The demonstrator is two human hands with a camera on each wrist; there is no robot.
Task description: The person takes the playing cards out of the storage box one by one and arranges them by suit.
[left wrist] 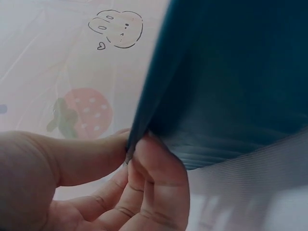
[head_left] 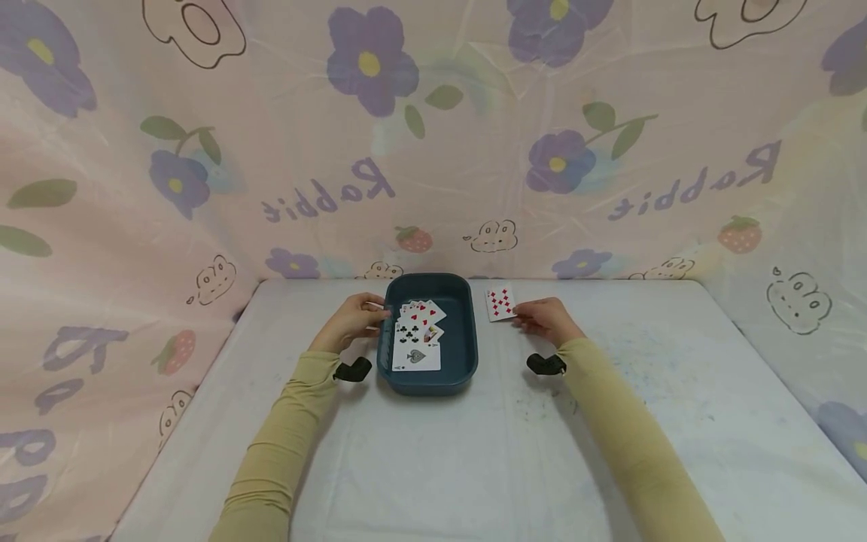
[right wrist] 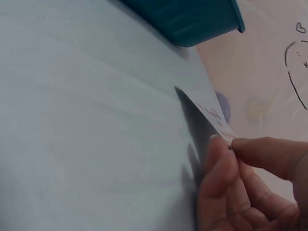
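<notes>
A dark blue-green plastic tray (head_left: 473, 339) stands on the white table, several playing cards lying face up along its left side. An ace of spades (head_left: 427, 365) is nearest the front; a clubs card (head_left: 409, 332) and fanned heart cards (head_left: 427, 310) lie behind it. At the tray's left wall, my left hand (head_left: 351, 320) pinches the rim between thumb and curled index finger, as the left wrist view shows. To the right of the tray, my right hand (head_left: 545, 318) pinches one corner of a diamonds card (head_left: 500, 303), tilted just over the tabletop in the right wrist view.
The white-covered table (head_left: 433, 467) meets a patterned cloth backdrop (head_left: 460, 173) behind the tray, with more cloth on both sides. A black wrist-worn piece (head_left: 354, 369) sits by the left sleeve and another black piece (head_left: 545, 364) by the right.
</notes>
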